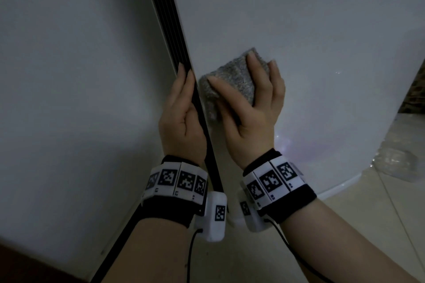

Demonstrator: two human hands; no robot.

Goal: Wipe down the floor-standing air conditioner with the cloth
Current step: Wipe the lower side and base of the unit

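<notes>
Wristbands [177, 181] with printed markers sit nearest. Right hand [255, 119] holds the folded grey cloth [232, 80], thumb and fingers wrapped round it, pressing it to the air conditioner [299, 30] front, just beside the black vent strip [170, 18]. Left hand [181, 122], fingers straight, rests along that strip, probably to steady the unit. No containers visible.

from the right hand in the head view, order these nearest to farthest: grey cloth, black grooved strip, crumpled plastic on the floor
1. grey cloth, gripped by the right hand itself
2. black grooved strip, just left of the cloth
3. crumpled plastic, on the floor, far right
</notes>
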